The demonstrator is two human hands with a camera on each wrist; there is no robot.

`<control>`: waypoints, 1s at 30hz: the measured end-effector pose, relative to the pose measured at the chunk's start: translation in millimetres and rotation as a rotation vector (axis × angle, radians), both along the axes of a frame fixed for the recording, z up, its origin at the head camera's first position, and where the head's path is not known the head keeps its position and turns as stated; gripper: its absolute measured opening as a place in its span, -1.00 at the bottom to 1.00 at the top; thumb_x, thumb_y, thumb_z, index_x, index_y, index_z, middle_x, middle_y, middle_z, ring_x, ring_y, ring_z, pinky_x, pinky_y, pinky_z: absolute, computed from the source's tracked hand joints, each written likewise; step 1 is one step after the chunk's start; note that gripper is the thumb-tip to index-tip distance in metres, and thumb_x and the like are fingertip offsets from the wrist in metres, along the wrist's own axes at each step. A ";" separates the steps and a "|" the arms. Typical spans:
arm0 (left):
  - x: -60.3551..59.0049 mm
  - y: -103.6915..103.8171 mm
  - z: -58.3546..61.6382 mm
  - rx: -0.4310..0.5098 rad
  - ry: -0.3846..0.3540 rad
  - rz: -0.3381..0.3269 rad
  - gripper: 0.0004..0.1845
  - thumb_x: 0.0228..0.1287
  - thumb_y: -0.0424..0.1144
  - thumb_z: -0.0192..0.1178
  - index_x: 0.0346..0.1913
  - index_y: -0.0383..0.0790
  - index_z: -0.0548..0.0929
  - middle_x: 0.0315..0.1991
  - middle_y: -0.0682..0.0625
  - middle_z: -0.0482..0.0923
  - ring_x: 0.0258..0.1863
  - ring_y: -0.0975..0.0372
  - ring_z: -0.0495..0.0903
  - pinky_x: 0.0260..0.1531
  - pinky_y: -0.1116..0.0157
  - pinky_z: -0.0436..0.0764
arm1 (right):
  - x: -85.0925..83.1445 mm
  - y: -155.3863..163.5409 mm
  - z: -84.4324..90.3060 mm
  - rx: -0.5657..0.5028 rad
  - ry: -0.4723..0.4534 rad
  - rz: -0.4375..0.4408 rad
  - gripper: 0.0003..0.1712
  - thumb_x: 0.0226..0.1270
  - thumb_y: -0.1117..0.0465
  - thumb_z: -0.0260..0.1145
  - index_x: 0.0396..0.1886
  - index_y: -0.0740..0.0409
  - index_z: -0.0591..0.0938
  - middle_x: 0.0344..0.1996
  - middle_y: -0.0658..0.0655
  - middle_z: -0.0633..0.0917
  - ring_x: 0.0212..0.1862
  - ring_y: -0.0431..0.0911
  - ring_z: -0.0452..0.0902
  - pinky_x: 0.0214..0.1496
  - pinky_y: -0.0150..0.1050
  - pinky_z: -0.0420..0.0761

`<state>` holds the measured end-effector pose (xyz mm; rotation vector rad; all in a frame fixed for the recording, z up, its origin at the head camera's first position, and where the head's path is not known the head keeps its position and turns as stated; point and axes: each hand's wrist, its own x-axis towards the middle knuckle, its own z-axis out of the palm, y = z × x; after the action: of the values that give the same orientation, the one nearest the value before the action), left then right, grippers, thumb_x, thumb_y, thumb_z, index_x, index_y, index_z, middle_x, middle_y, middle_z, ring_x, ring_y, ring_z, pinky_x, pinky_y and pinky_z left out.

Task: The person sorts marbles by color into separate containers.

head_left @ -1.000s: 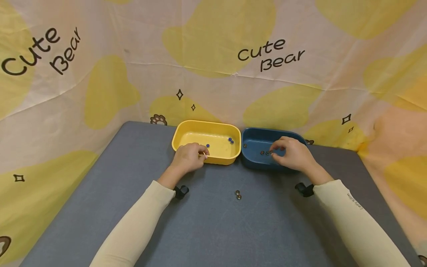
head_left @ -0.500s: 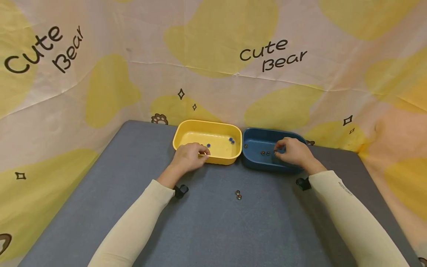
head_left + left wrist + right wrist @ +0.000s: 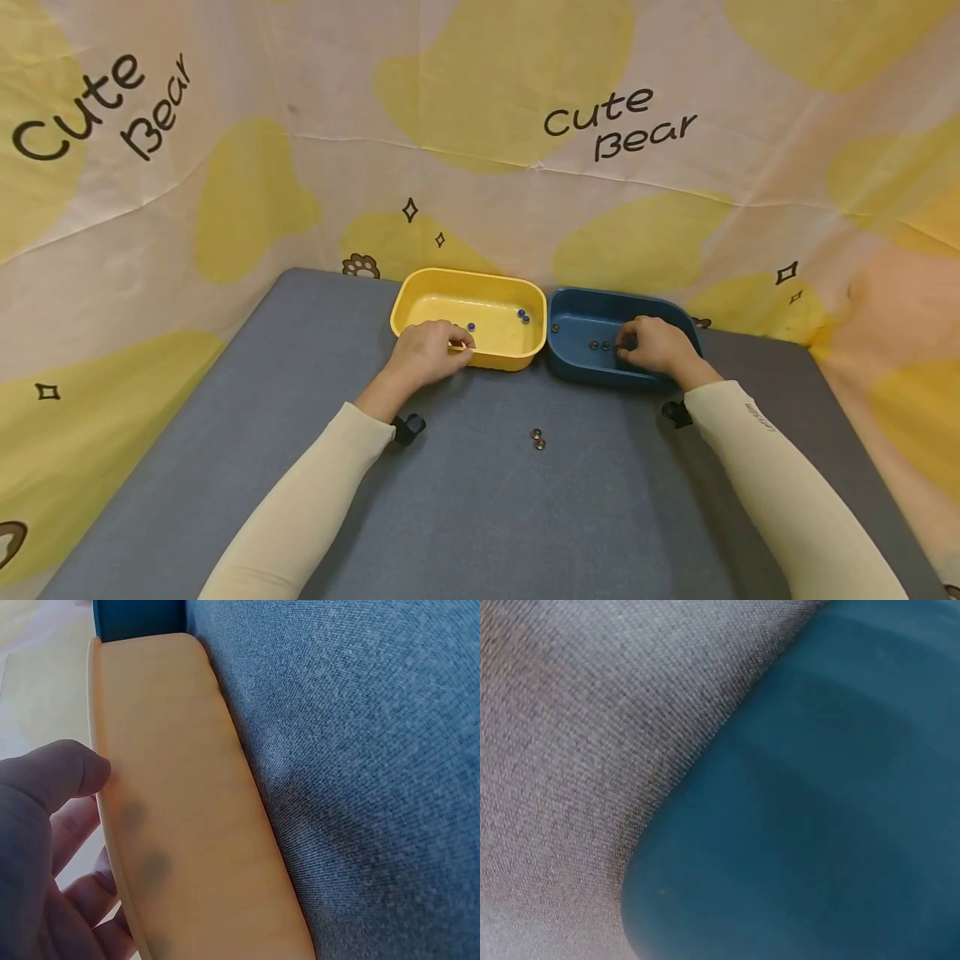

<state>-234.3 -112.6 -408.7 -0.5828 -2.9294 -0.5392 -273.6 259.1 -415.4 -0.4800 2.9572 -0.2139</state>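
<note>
A grey fabric-covered table [image 3: 480, 508] fills the lower part of the head view, with a cream and yellow printed cloth backdrop [image 3: 480, 125] standing behind it. Only the head view shows both trays together. The left wrist view shows just the outer wall of the yellow one, a corner of the blue one and the table cloth; the right wrist view shows only a rounded blue wall against the grey fabric, very close and blurred.

The yellow rectangular plastic tray [image 3: 420, 293] and the blue rectangular plastic tray [image 3: 577, 302] stand side by side at the far edge of the table, their short walls touching or nearly so. Each has its long axis running left to right.

The left hand [image 3: 429, 353] rests on the near rim of the yellow tray, its fingers curled over the edge and holding the wall. The right hand [image 3: 654, 346] reaches into the blue tray with bent fingers; I cannot tell if it pinches something.

Small blue beads [image 3: 522, 317] lie in the yellow tray, beyond the left hand. Small dark metal nuts [image 3: 598, 344] lie in the blue tray, just beside the right fingertips. Two more small metal nuts on the table [image 3: 537, 439] lie nearer the person, between the two forearms and well apart from both hands.
</note>
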 end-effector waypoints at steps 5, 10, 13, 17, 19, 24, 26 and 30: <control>0.0 0.5 0.7 -0.006 0.000 -0.001 -0.90 0.02 0.01 0.09 -0.44 0.25 0.61 -0.44 0.26 0.54 -0.45 0.40 0.47 -0.47 0.37 0.40 | -0.1 -1.3 -0.4 0.002 -0.016 -0.004 -0.80 0.03 0.10 0.26 -0.30 -0.01 0.62 -0.36 0.04 0.56 -0.36 -0.11 0.47 -0.40 -0.14 0.46; 0.8 0.8 1.4 -0.013 0.005 0.001 -0.90 0.03 0.00 0.09 -0.43 0.24 0.61 -0.45 0.25 0.54 -0.45 0.40 0.46 -0.47 0.36 0.40 | -0.6 -2.4 -1.3 0.000 -0.024 -0.015 -0.80 0.03 0.10 0.27 -0.29 -0.01 0.62 -0.35 0.05 0.57 -0.35 -0.10 0.48 -0.38 -0.13 0.47; 0.9 0.5 0.9 -0.011 0.008 0.003 -0.91 0.03 0.01 0.09 -0.44 0.24 0.61 -0.45 0.25 0.54 -0.45 0.39 0.47 -0.47 0.36 0.40 | -1.8 -2.3 -3.0 0.002 -0.028 -0.018 -0.80 0.03 0.10 0.27 -0.30 -0.01 0.62 -0.36 0.05 0.57 -0.37 -0.11 0.48 -0.40 -0.14 0.47; 0.9 0.9 0.4 -0.009 0.008 0.005 -0.91 0.03 0.01 0.09 -0.44 0.25 0.60 -0.45 0.25 0.54 -0.46 0.39 0.47 -0.48 0.36 0.39 | -2.6 -1.8 -5.0 0.005 -0.037 -0.022 -0.82 0.04 0.10 0.27 -0.31 -0.02 0.62 -0.35 0.05 0.57 -0.37 -0.10 0.48 -0.41 -0.14 0.46; 0.7 1.1 0.2 -0.011 0.007 0.005 -0.92 0.03 0.01 0.09 -0.45 0.25 0.60 -0.45 0.26 0.54 -0.47 0.39 0.46 -0.49 0.36 0.39 | -2.5 -1.8 -5.6 0.005 -0.040 -0.021 -0.82 0.04 0.10 0.27 -0.31 -0.02 0.62 -0.35 0.05 0.57 -0.36 -0.10 0.48 -0.40 -0.13 0.46; 0.4 1.6 -0.1 -0.016 0.009 0.003 -0.92 0.03 0.01 0.09 -0.45 0.25 0.60 -0.47 0.26 0.53 -0.48 0.40 0.45 -0.51 0.37 0.38 | -2.7 -1.7 -7.3 -0.002 -0.044 -0.026 -0.80 0.04 0.09 0.27 -0.30 -0.01 0.62 -0.32 0.07 0.58 -0.33 -0.08 0.49 -0.37 -0.10 0.47; 0.5 1.6 -0.1 -0.015 0.009 0.004 -0.92 0.03 0.00 0.09 -0.46 0.25 0.59 -0.47 0.26 0.53 -0.48 0.40 0.45 -0.51 0.37 0.37 | -3.3 -1.2 -7.8 -0.003 -0.035 -0.030 -0.75 0.04 0.07 0.26 -0.24 -0.01 0.61 -0.27 0.10 0.57 -0.30 -0.05 0.50 -0.37 -0.08 0.48; 0.9 1.1 0.6 -0.009 0.007 0.005 -0.92 0.03 0.00 0.09 -0.45 0.24 0.60 -0.46 0.25 0.53 -0.48 0.39 0.45 -0.49 0.36 0.38 | -3.5 -0.4 -5.3 -0.014 -0.013 -0.045 -0.55 0.05 0.01 0.22 -0.01 -0.02 0.51 -0.08 0.20 0.51 -0.11 0.13 0.44 -0.27 0.05 0.45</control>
<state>-233.5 -111.5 -408.0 -0.5768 -2.9277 -0.5224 -277.1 258.7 -420.7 -0.4120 2.9575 -0.2414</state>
